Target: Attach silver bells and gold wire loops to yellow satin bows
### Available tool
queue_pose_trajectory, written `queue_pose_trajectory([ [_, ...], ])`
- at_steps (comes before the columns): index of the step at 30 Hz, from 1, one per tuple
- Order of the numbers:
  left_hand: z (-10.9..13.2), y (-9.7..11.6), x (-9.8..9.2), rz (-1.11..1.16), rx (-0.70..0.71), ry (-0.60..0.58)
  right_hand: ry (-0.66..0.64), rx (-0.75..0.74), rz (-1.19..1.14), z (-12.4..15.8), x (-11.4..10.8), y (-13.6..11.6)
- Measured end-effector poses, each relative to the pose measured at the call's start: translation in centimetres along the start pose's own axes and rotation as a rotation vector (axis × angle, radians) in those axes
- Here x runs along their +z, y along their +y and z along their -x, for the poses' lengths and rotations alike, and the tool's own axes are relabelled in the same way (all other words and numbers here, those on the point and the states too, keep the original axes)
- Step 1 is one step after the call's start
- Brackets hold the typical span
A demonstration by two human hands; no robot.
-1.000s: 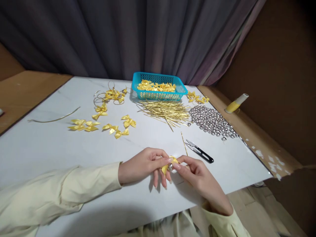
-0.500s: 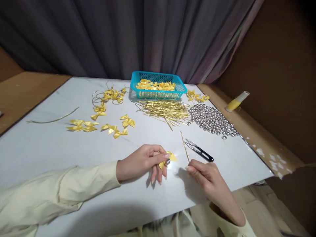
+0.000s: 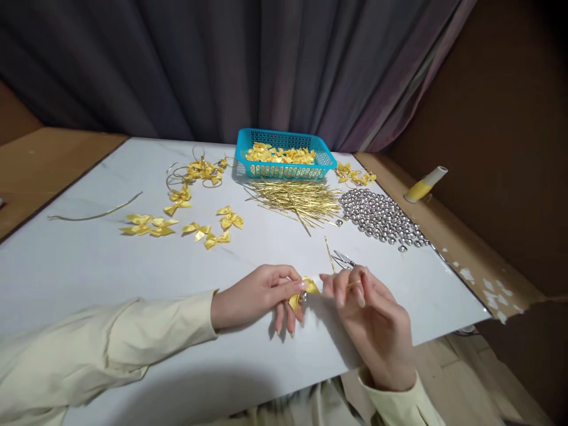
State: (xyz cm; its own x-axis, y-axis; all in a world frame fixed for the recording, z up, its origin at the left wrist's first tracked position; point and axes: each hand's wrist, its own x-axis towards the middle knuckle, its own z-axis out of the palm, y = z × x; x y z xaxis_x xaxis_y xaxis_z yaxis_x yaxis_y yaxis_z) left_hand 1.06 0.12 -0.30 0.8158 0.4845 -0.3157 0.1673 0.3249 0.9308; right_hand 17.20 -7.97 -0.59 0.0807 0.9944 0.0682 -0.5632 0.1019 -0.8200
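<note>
My left hand (image 3: 261,293) pinches a small yellow ribbon bow (image 3: 306,290) with a silver bell hanging under it, low over the white table (image 3: 89,278). Right beside the bow, my right hand (image 3: 368,313) has its fingers curled round a thin gold twist wire (image 3: 329,253), whose free end sticks up and away from me. Black snips (image 3: 344,258) lie just beyond my right hand, partly hidden by it.
A blue basket (image 3: 284,155) of yellow bows stands at the back. In front of it lie a heap of gold wires (image 3: 297,201) and a pile of silver bells (image 3: 381,218). Loose bows (image 3: 186,222) lie at the left. A glue bottle (image 3: 425,184) rests on the right ledge.
My right hand left the bow, went to the gold wire on the table, and has now lifted it back toward the bow. My left hand barely moved.
</note>
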Motion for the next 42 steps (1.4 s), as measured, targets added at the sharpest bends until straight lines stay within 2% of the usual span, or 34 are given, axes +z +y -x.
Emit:
queue_pose_trajectory([
  [2, 0.0, 0.0, 0.1, -0.008, -0.009, -0.012, 0.013, 0.060, -0.158, -0.2, 0.3, 0.3],
  [4, 0.0, 0.0, 0.1, -0.014, -0.016, -0.026, 0.034, 0.097, -0.209, -0.2, 0.4, 0.5],
  [13, 0.2, 0.0, 0.3, -0.013, -0.043, 0.006, 0.086, 0.223, -0.089, 0.4, -0.2, 0.9],
  [22, 0.3, -0.1, 0.1, -0.006, -0.028, -0.015, 0.079, 0.227, -0.110, 0.4, -0.3, 1.2],
  [30, 0.2, 0.2, 0.0, -0.037, 0.070, 0.076, 0.067, 0.158, -0.157, -0.1, 0.4, 1.0],
  [42, 0.0, 0.3, -0.1, -0.015, 0.093, 0.101, -0.009, 0.169, -0.313, -0.3, 0.4, 1.1],
])
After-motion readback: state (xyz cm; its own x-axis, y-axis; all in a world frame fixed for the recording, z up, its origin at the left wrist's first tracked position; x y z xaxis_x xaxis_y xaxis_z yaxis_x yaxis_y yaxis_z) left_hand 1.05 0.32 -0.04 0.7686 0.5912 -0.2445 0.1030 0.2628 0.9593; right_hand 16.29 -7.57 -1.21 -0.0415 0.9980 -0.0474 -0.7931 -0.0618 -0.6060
